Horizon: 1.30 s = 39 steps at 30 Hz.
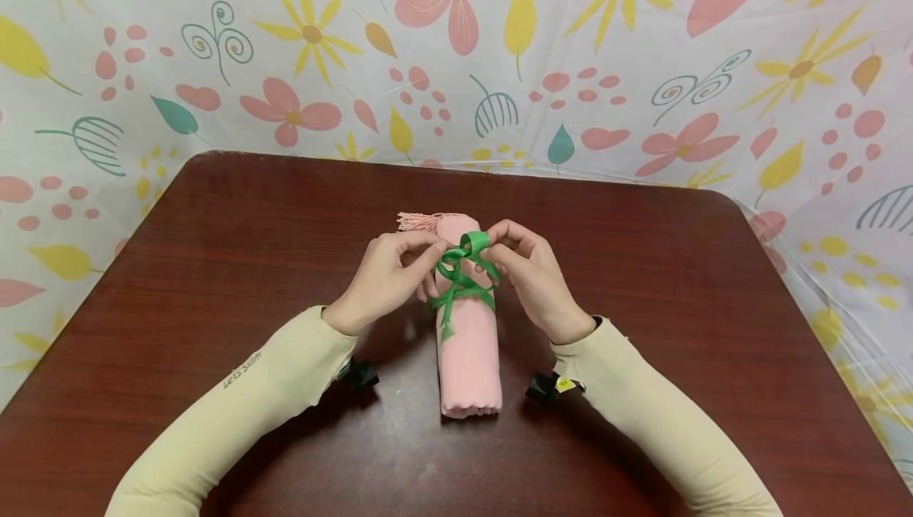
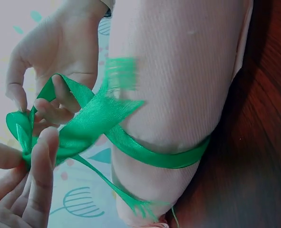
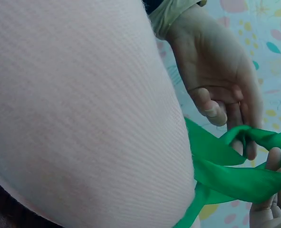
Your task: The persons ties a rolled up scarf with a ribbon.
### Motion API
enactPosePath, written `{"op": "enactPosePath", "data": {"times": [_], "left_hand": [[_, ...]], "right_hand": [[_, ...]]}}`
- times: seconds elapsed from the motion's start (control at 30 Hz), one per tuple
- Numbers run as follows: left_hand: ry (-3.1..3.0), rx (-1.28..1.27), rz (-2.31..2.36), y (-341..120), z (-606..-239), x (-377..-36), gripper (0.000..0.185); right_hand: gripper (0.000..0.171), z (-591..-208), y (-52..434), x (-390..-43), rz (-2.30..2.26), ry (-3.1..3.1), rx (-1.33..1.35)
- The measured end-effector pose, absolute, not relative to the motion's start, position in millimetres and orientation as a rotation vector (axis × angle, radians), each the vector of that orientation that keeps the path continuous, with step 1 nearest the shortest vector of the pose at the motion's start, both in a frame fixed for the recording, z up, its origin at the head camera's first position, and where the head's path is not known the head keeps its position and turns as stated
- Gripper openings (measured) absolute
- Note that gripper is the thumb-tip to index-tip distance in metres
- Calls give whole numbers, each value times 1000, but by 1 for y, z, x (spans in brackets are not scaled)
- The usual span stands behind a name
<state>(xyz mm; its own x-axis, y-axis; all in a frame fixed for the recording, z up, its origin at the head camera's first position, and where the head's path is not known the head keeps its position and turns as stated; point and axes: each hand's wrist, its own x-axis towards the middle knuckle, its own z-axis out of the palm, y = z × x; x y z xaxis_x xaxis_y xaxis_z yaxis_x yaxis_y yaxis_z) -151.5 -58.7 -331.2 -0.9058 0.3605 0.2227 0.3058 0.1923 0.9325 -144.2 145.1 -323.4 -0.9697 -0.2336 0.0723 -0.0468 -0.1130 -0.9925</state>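
Note:
A rolled pink cloth (image 1: 471,358) with a tasselled end lies lengthwise on the table. Around its upper half runs a green ribbon (image 1: 464,291), and loops of it stand up above the roll. The left hand (image 1: 388,275) pinches the ribbon near its knot between thumb and fingers. On the other side, the right hand (image 1: 531,275) holds a ribbon loop between thumb and forefinger. In the left wrist view, a frayed ribbon tail (image 2: 121,78) hangs over the cloth. Part of the knot is hidden behind the fingers.
The dark brown table (image 1: 642,279) reaches back to a flower-printed curtain (image 1: 456,65). Pink tassels (image 1: 417,221) stick out at the roll's far left. Black wrist devices (image 1: 545,388) sit under both cream sleeves (image 1: 235,406).

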Motion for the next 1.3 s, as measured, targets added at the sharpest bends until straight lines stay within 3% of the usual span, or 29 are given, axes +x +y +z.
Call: {"op": "enactPosePath", "data": {"times": [0.4,0.77,1.3], "left_hand": [[2418,593,2006,-57,-330,-151,13],[2506,791,2110,-59,-333,-150,19],[2567,776,2237,-57,-333,-150,18]], "right_hand": [[9,-325,145,-142,-2220,1976,-382],[10,-326,143,-143,-2236,2015,-372],[13,-328,145,-143,-2208,2055,-368]]}}
